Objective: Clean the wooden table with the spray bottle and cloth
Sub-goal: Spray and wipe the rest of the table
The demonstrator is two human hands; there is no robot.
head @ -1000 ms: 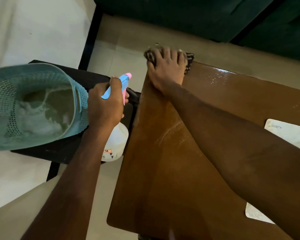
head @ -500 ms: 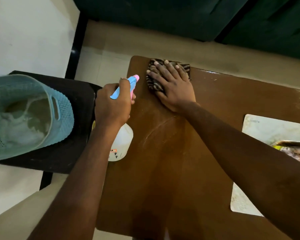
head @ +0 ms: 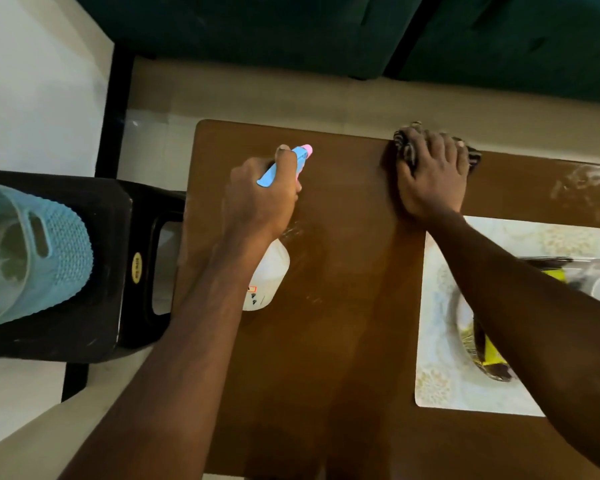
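The brown wooden table [head: 343, 341] fills the middle of the view. My left hand [head: 260, 199] grips the neck of a white spray bottle [head: 267, 278] with a blue and pink trigger head, held over the table's left part. My right hand [head: 430, 174] lies on a dark striped cloth [head: 407, 148] at the table's far edge, its fingers spread over the cloth and pressing it to the wood. Most of the cloth is hidden under the hand. Wet streaks shine on the wood to the right of the cloth.
A pale patterned placemat [head: 440, 386] lies on the table's right side with dark and yellow items on it. A black stool [head: 84, 306] left of the table carries a light blue perforated basket [head: 59, 258]. Dark green upholstery [head: 291, 29] runs along the far side.
My right hand has slid the cloth to the right along the far edge. My left hand has brought the spray bottle from beside the table to over its left part.
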